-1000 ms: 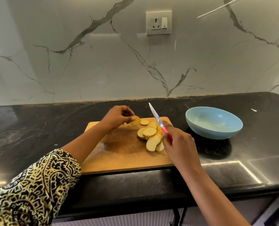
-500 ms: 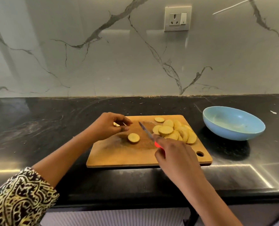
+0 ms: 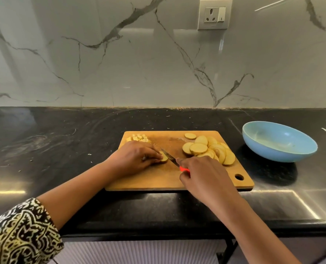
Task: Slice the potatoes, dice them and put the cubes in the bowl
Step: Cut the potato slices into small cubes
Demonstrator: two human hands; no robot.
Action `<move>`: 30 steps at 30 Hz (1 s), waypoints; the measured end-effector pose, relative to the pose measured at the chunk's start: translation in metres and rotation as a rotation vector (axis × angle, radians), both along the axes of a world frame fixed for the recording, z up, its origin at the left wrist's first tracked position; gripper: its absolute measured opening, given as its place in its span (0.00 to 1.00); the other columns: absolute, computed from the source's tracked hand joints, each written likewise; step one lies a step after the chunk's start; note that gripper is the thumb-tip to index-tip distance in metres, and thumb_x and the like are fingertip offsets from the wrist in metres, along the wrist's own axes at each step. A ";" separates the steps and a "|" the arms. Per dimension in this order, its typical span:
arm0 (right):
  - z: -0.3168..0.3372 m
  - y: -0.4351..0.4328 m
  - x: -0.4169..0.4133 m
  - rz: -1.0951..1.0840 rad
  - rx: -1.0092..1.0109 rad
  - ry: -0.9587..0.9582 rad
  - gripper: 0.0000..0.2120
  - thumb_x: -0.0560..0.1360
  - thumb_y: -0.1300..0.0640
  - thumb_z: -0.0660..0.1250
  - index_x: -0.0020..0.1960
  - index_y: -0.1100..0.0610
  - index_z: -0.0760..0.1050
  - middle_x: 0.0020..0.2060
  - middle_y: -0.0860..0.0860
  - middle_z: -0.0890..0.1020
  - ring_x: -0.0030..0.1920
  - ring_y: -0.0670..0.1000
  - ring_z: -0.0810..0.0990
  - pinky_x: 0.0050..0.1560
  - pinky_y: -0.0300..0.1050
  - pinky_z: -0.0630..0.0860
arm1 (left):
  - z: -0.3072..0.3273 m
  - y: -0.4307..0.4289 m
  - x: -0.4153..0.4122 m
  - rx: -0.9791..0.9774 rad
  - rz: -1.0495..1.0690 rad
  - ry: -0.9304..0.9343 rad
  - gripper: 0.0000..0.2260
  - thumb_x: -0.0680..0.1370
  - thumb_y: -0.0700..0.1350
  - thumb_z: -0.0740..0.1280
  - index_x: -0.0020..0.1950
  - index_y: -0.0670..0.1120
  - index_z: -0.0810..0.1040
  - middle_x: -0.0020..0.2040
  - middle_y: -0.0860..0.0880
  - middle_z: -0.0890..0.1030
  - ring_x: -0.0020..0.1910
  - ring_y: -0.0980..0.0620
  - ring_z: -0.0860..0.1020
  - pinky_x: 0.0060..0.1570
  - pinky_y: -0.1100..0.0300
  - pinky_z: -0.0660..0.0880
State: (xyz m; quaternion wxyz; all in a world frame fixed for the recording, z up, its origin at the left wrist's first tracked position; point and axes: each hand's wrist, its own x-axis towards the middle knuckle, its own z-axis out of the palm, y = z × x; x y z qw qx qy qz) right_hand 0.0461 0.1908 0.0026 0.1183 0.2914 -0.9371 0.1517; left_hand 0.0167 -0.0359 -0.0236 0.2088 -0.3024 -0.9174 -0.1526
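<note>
On the rectangular wooden cutting board (image 3: 158,178), the left hand (image 3: 137,155) pinches one round yellow potato slice (image 3: 164,158) steady so the right hand (image 3: 202,176), gripping the small red-handled knife (image 3: 169,156), can dice it, finished yellow cubes (image 3: 138,138) parked far-left, spare slices (image 3: 209,149) nearer the light-blue bowl (image 3: 278,147).

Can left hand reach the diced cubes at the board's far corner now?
Probably yes: cubes lie just beyond the left hand, nothing between, though it holds a slice.
</note>
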 end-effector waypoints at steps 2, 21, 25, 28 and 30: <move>0.007 -0.003 -0.008 0.028 0.054 -0.030 0.17 0.79 0.52 0.61 0.67 0.48 0.73 0.47 0.46 0.82 0.41 0.45 0.77 0.39 0.40 0.74 | -0.001 0.000 0.000 -0.002 0.005 0.006 0.09 0.74 0.44 0.71 0.53 0.49 0.84 0.51 0.52 0.84 0.49 0.57 0.81 0.51 0.58 0.79; 0.042 0.040 0.003 0.046 0.124 -0.076 0.20 0.78 0.48 0.61 0.69 0.38 0.69 0.40 0.40 0.75 0.36 0.42 0.72 0.31 0.35 0.66 | -0.002 0.000 0.009 -0.076 0.030 0.098 0.12 0.77 0.51 0.63 0.50 0.49 0.85 0.48 0.53 0.84 0.45 0.57 0.82 0.43 0.60 0.80; 0.029 0.020 -0.005 0.042 0.077 -0.071 0.19 0.78 0.50 0.61 0.69 0.40 0.69 0.32 0.38 0.69 0.31 0.42 0.69 0.28 0.34 0.61 | -0.003 -0.001 0.007 -0.067 0.028 0.089 0.10 0.76 0.50 0.65 0.51 0.49 0.85 0.49 0.54 0.84 0.45 0.57 0.82 0.42 0.58 0.81; 0.019 0.012 -0.011 0.051 0.076 -0.113 0.19 0.78 0.51 0.62 0.69 0.42 0.71 0.32 0.37 0.69 0.31 0.42 0.70 0.28 0.34 0.59 | -0.001 -0.003 0.008 -0.064 0.003 0.065 0.14 0.77 0.53 0.62 0.52 0.50 0.85 0.49 0.55 0.84 0.45 0.58 0.82 0.41 0.59 0.80; 0.016 0.010 -0.014 0.063 0.077 -0.123 0.19 0.78 0.50 0.63 0.69 0.42 0.71 0.36 0.37 0.71 0.32 0.42 0.70 0.29 0.33 0.60 | 0.000 -0.004 0.009 -0.070 -0.018 0.037 0.14 0.78 0.54 0.62 0.53 0.50 0.85 0.50 0.55 0.84 0.45 0.57 0.82 0.41 0.59 0.80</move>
